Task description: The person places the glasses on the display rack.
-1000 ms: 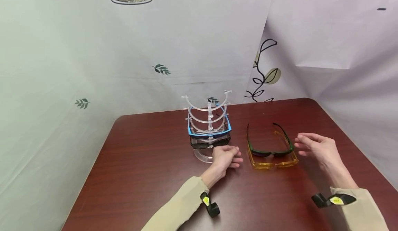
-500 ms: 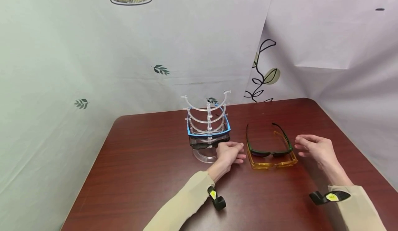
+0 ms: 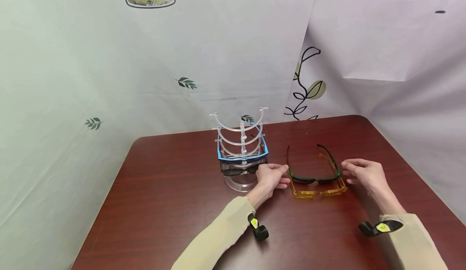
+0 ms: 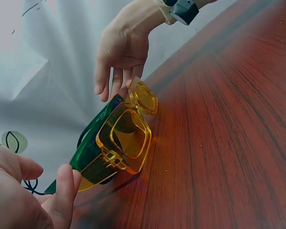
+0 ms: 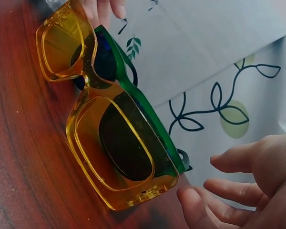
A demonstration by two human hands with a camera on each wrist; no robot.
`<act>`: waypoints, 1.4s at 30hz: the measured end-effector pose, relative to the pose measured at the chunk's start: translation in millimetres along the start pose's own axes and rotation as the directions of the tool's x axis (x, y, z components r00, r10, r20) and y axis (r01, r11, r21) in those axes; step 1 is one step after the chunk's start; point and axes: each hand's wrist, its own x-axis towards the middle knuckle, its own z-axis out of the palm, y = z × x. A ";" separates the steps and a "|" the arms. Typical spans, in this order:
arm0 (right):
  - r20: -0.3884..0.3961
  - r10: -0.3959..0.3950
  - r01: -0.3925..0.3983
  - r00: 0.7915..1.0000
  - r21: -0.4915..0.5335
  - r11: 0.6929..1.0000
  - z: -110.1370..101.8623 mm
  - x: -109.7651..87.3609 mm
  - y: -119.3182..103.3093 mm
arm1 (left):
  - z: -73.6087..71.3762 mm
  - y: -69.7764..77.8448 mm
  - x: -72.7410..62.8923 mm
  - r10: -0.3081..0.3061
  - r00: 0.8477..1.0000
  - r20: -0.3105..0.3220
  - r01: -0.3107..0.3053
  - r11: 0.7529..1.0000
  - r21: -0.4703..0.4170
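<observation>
Green-framed sunglasses (image 3: 316,180) with dark lenses sit inside and behind amber-framed glasses (image 3: 306,195), both on the table with temples pointing away. In the left wrist view the amber front (image 4: 133,138) stands nearest, overlapping the green frame (image 4: 93,131). My left hand (image 3: 270,177) is beside the left temples, fingers relaxed, a gap showing between thumb and fingers. Opposite it, my right hand (image 3: 367,175) hovers by the right hinge corner, its thumb and fingers (image 5: 236,191) apart with nothing between them. The sunglasses' far temple is partly hidden in the right wrist view.
Left of the glasses stands a clear tiered display stand (image 3: 242,140). It bears blue-framed glasses (image 3: 244,159) and, lower down, black sunglasses (image 3: 233,171), partly covered by my left hand. A patterned cloth (image 3: 145,60) hangs behind the dark red table (image 3: 164,205).
My left hand has moved right, from in front of the stand's base to the glasses' left side. My right hand has drifted slightly left, closer to the glasses. The glasses have stayed put.
</observation>
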 end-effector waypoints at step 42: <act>-0.029 0.010 -0.013 1.000 -0.121 0.993 11.8 7.5 3.2 | 20.3 -14.7 8.6 0.263 0.955 -0.139 -0.184 0.889 0.419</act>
